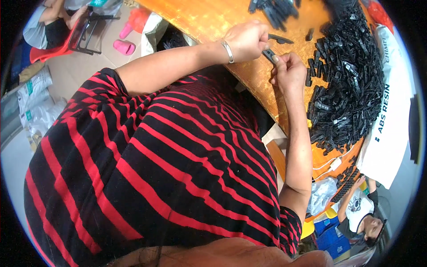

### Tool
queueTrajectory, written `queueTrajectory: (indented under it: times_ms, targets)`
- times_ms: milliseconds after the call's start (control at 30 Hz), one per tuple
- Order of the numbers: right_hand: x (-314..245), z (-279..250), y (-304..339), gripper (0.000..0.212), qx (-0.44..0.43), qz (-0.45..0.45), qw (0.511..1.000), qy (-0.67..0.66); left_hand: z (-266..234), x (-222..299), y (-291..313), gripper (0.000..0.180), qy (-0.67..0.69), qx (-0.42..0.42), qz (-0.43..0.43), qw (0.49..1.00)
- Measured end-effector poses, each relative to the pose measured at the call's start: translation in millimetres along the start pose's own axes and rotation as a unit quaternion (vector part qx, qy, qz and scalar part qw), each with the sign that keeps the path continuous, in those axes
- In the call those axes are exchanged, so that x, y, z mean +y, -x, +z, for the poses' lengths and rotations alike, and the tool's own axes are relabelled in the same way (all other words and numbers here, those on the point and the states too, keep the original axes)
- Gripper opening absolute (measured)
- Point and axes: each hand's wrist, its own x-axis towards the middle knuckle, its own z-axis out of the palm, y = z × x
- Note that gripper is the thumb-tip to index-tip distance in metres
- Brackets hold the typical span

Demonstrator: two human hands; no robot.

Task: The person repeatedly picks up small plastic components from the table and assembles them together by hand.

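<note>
A small flat black plastic part (pixel 269 56) is pinched under the thumb of my right hand (pixel 290 73). Its far end meets the curled fingertips of my left hand (pixel 246 41), which is closed; whatever lies inside those fingers is hidden. Just beyond the left fingertips, a slim black plastic strip (pixel 281 39) lies on the orange-gold tabletop (pixel 200 22). To the right of my right hand spreads a big heap of black plastic parts (pixel 344 84). Several longer black pieces (pixel 278 12) are bunched at the far edge of the view.
A white printed sack (pixel 389 115) borders the heap on the right. A white cable (pixel 334 164) and clear plastic bag (pixel 323 193) lie nearer. Another person (pixel 360 213) is at lower right; one more sits on a red chair (pixel 71 42) at upper left. Pink slippers (pixel 124 47) are on the floor.
</note>
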Motion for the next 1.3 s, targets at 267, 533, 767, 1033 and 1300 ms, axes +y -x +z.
queueTrajectory:
  times_ms: [267,533,767,1033,1300]
  targets:
    - [-6,-9,-5,0.025,-0.034,0.027,0.999,-0.009,-13,20,-4,0.019,-0.052,-0.07,-0.062,0.994]
    - [11,4,25,0.019,0.162,-0.283,0.929,0.174,-16,-4,16,0.031,0.038,-0.039,0.142,0.988]
    - [3,-1,29,0.024,0.161,-0.322,0.919,0.163,-26,16,15,0.028,0.054,-0.067,0.151,0.985]
    - [6,-11,34,0.023,0.127,-0.318,0.914,0.218,-15,16,12,0.026,0.133,-0.065,0.18,0.972]
    - [0,-4,52,0.02,0.038,-0.238,0.968,0.072,-67,10,44,0.018,0.279,-0.183,-0.085,0.939]
